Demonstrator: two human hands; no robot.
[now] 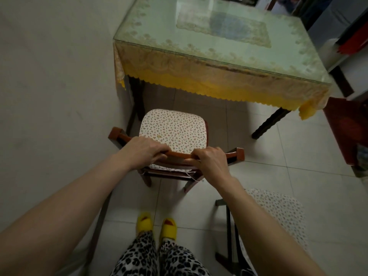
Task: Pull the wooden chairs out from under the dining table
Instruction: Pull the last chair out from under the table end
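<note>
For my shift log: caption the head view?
Both hands grip the wooden chair's top rail near the table.

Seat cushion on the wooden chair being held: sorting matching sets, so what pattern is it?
White seat cushion with small reddish floral sprigs; head view.

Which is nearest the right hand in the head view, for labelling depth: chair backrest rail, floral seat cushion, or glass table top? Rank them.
1. Chair backrest rail, gripped by the right hand.
2. Floral seat cushion, just beyond the rail.
3. Glass table top, farthest ahead.
</note>
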